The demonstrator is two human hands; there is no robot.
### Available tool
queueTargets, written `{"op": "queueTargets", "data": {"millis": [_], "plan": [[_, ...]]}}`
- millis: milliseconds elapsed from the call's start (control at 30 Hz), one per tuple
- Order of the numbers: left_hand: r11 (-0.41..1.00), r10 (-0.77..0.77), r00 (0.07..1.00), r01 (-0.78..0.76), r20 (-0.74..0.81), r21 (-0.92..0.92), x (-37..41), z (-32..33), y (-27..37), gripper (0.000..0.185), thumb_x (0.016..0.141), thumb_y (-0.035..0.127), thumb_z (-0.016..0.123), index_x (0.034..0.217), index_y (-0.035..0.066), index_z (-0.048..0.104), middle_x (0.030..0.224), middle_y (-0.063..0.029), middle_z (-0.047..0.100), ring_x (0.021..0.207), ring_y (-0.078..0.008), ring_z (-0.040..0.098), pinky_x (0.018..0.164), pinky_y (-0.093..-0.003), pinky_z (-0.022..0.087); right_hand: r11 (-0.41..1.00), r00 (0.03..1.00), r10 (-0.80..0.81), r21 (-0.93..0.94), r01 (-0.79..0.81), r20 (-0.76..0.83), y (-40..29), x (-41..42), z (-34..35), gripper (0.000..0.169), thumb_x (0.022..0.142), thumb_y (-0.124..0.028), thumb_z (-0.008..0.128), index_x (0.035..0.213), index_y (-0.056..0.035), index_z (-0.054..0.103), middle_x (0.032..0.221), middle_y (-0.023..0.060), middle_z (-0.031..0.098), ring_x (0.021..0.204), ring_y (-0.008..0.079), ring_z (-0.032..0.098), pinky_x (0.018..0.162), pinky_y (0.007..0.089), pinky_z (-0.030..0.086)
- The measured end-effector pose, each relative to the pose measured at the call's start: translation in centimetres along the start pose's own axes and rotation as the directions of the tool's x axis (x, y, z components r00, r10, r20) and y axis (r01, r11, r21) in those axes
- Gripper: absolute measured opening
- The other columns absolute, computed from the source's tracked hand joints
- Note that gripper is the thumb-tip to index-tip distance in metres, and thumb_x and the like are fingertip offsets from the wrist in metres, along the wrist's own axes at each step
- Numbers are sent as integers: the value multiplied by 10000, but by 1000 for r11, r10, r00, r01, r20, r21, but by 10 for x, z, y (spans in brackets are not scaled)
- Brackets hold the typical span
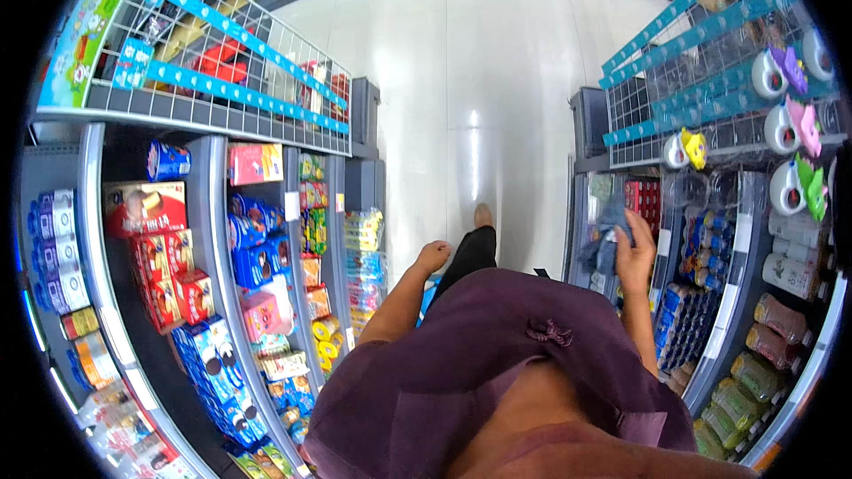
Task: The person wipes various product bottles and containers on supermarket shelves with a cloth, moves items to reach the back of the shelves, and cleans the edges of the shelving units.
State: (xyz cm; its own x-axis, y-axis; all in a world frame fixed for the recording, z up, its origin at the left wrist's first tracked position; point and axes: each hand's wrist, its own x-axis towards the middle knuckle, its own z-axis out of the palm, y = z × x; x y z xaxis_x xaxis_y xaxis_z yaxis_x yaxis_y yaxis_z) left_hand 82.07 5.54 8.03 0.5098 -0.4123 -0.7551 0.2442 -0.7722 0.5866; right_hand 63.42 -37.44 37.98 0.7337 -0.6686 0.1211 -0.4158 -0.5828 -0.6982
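My right hand (pixel 636 247) grips a crumpled grey-blue cloth (pixel 602 239) beside the shelf on the right; the cloth is blurred. My left hand (pixel 434 257) hangs low over the aisle with its fingers curled, near the shelf on the left. Whether anything is inside it cannot be seen. A blue and white thing (pixel 427 296) shows partly between my left forearm and my dark trouser leg (pixel 469 253). One shoe (pixel 484 215) is forward on the pale tiled floor (pixel 426 146).
Shelves on the left hold red biscuit boxes (pixel 163 273), blue packs (pixel 219 379) and cans. The right shelves carry drink bottles (pixel 745 406) and blue-capped bottles (pixel 705 253). Wire racks (pixel 266 60) flank the aisle's far end; toy-topped containers (pixel 792 126) jut from the right one.
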Motion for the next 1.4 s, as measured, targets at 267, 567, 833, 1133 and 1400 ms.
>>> {"op": "queueTargets", "data": {"millis": [267,567,833,1133,1400], "plan": [[822,470,874,-382,123,-423,-25,-84,321,643,981,354,709,1471,7,477,1279,-130,643,1172,-226,611,997,-361,505,796,919,221,484,-363,325,-75,140,124,331,1069,-259,573,1195,23,694,1014,27,704,964,95,600,890,282,500],[735,376,898,-439,-228,-517,56,-149,430,367,1057,135,550,1387,-23,526,1174,-110,674,1071,-187,653,962,-360,526,755,954,-19,629,-183,300,-100,325,194,340,1085,-287,542,1091,21,688,865,-2,630,840,71,536,762,263,478],[270,209,686,-725,-697,-633,133,-238,544,416,1093,261,485,1422,7,505,1412,-158,583,1279,-290,583,1111,-466,465,679,824,-274,706,-200,497,-96,535,225,317,1012,-277,649,1186,-24,727,1023,55,744,940,131,647,862,292,521],[-94,202,899,-377,-389,-921,227,-320,677,568,1105,425,371,1523,43,419,1581,-123,442,1458,-307,418,1224,-493,319,427,809,-287,825,-371,513,-106,725,194,383,983,-138,680,1361,-87,643,1119,7,716,1012,120,658,927,307,536],[-39,539,818,-211,-199,-977,342,-346,839,572,1074,343,476,1547,40,367,1545,-141,469,1423,-302,449,1206,-494,330,639,872,-342,767,-57,350,-121,836,204,524,969,-160,697,1469,-98,551,1452,68,543,1366,203,480,1144,353,386]]}}
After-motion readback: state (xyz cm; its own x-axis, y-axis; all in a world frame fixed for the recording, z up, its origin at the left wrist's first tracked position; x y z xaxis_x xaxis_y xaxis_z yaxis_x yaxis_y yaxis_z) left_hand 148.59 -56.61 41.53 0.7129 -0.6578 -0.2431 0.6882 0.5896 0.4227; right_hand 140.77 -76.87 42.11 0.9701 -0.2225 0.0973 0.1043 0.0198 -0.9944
